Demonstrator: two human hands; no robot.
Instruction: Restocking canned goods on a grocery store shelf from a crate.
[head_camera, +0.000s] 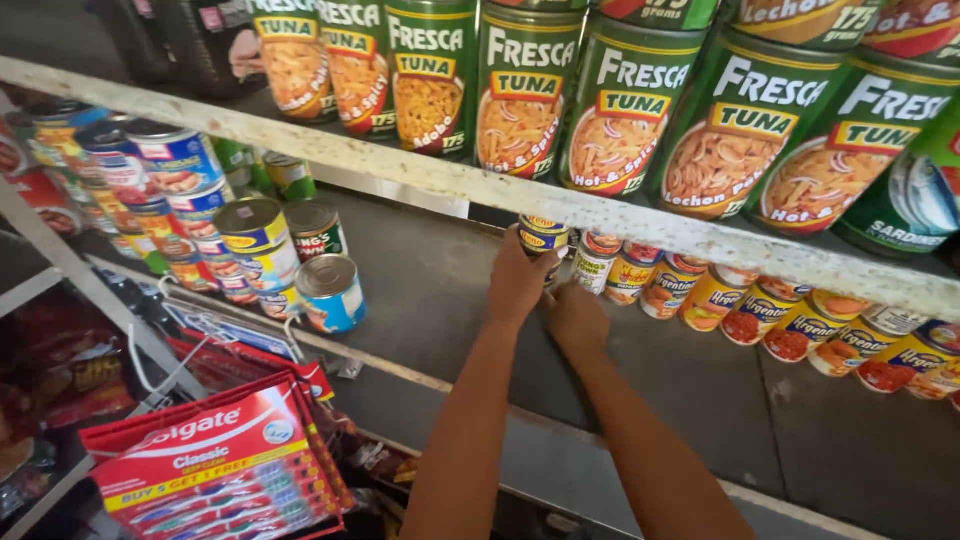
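The left hand (517, 283) has its grip closed around a small yellow-topped can (543, 237) at 12 o'clock on the grey shelf (440, 300), extending the can row (760, 310) toward 3 o'clock. The right hand (577, 318) rests empty, fingers curled; the placing looks nearly done, with bare shelf left toward 9 o'clock.

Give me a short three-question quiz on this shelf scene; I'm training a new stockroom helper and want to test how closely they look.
1. True or false: the left hand is on a small yellow-and-blue can at the back of the shelf.
2. Which colour are the large cans on the upper shelf? A red, B green, C white.
3. Where does the right hand sit relative to the left hand?

Key
1. True.
2. B.
3. Just beside it and a little nearer the camera, low on the shelf; whether it touches a can cannot be told.
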